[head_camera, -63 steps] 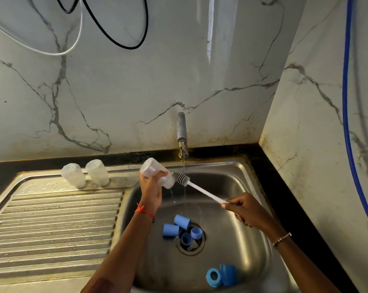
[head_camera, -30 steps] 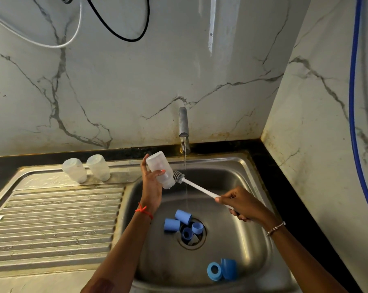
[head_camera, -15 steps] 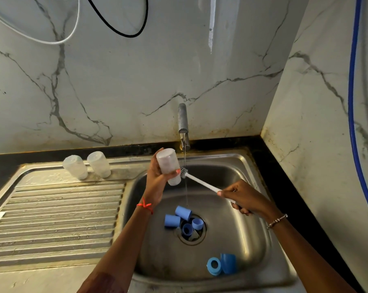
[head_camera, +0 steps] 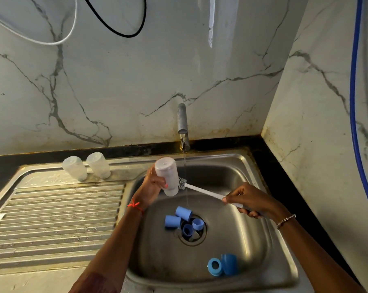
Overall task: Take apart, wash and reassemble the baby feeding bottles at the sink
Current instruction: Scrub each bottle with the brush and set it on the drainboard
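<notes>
- Bottle (head_camera: 167,176): a clear, cloudy one held above the back left part of the sink basin, base up and mouth down, slightly tilted.
- Left hand (head_camera: 152,187) grasps the bottle, fingers wrapped round its lower half. A red thread (head_camera: 134,205) is tied at that wrist.
- Right hand (head_camera: 253,200) is clenched round the end of a white brush (head_camera: 202,190), thumb and fingers pinching the handle. A bracelet (head_camera: 285,220) sits on that wrist.
- The brush slants up to the left. Its dark bristle head lies against the right side of the bottle near the mouth. It seems to touch the outside wall, though the view is too small to be sure.
- Tap (head_camera: 182,123) stands at the back edge of the sink (head_camera: 263,240), with a thin stream of water (head_camera: 185,166) falling just right of the bottle and past the bristles.
- Two more clear bottles (head_camera: 74,168) (head_camera: 98,165) stand mouth down, side by side, at the back edge of the drainboard (head_camera: 52,218), left of the basin.
- Around the drain (head_camera: 192,240) lie two blue caps (head_camera: 172,222) (head_camera: 183,212) on their sides and two blue rings (head_camera: 187,229) (head_camera: 198,224) over the hole.
- Near the front right corner of the basin lie another blue ring (head_camera: 214,267) and cap (head_camera: 229,263), touching.
- On the marble wall hang a black cable (head_camera: 115,28) and a white cable (head_camera: 69,37). A blue hose (head_camera: 353,102) runs down the right wall.
</notes>
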